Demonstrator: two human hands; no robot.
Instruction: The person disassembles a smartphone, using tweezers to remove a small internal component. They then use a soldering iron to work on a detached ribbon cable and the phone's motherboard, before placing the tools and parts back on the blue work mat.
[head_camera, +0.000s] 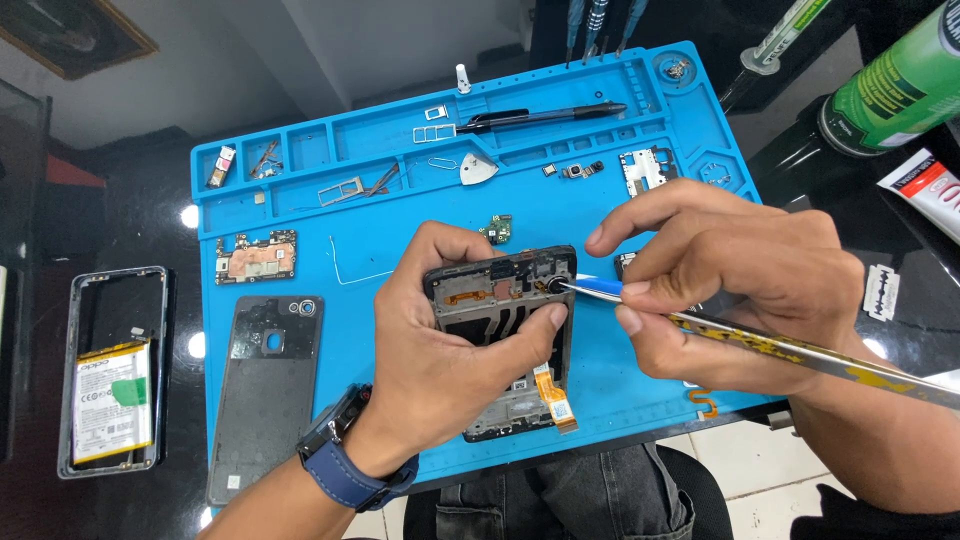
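- Left hand (445, 345) gripping an opened phone frame (505, 335), mid-frame over the blue mat (400, 215).
- Right hand (735, 285) pinching tweezers (800, 350), tip touching the frame's top edge.
- Back cover (265, 395) lower left, motherboard (256, 257) just above.

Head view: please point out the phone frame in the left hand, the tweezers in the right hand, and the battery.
Phone frame (497, 283): head view, on its upper inner part.
Tweezers (790, 348): head view, on the metal shaft beside the right hand.
Battery (110, 402): head view, on its label, inside the separate frame at left.
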